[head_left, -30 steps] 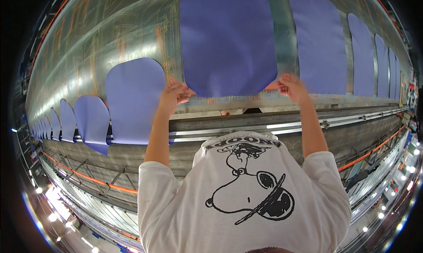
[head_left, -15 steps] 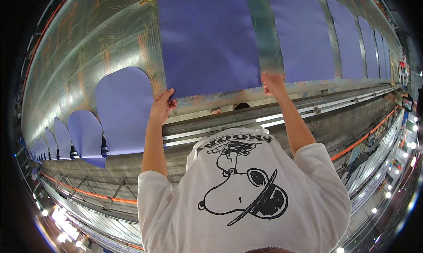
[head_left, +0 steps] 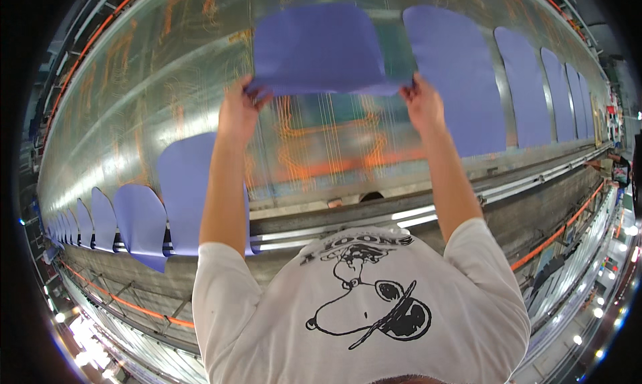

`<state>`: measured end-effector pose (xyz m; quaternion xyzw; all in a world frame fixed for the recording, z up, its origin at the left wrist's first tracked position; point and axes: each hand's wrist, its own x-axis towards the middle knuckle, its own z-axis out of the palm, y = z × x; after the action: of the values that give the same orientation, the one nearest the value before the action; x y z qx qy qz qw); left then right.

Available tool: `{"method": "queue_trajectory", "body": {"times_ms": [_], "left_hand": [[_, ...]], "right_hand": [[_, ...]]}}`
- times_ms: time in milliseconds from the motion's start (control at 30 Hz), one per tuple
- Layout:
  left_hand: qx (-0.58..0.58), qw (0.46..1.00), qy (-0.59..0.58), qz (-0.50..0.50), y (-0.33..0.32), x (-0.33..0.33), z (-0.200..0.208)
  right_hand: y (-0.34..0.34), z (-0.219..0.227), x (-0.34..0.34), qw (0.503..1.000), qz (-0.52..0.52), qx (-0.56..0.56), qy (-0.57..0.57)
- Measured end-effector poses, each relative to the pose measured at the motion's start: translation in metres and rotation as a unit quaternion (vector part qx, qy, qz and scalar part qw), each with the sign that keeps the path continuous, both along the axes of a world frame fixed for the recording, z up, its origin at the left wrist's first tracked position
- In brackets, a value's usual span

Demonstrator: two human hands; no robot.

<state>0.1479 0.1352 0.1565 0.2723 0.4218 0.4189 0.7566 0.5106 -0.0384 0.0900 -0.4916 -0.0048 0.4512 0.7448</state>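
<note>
Beneath the lifted purple sheet the glossy tabletop lies open, only orange markings showing; a purple panel lies close on the right; another panel lies lower left, near the left forearm.

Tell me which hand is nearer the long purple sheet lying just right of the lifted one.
Right. The right hand grips the lifted purple sheet at its right corner, right beside the long purple sheet; the left hand holds the far left corner.

Long glossy worktop with orange markings, row of purple sheets along it, orange rail, bright ceiling lights
</note>
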Motion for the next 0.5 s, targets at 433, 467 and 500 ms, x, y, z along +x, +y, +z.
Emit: {"method": "queue_trajectory", "body": {"times_ms": [433, 467, 500], "left_hand": [[0.333, 0.935, -0.118, -0.04, 0.082, 0.004, 0.187], [0.304, 0.947, -0.101, -0.032, 0.071, 0.001, 0.171], [0.275, 0.958, -0.084, -0.026, 0.064, -0.003, 0.149]], "right_hand": [[0.062, 0.253, 0.024, 0.939, 0.049, 0.208, -0.271], [0.053, 0.238, 0.02, 0.945, 0.055, 0.177, -0.269], [0.048, 0.22, 0.019, 0.951, 0.061, 0.145, -0.266]]}}
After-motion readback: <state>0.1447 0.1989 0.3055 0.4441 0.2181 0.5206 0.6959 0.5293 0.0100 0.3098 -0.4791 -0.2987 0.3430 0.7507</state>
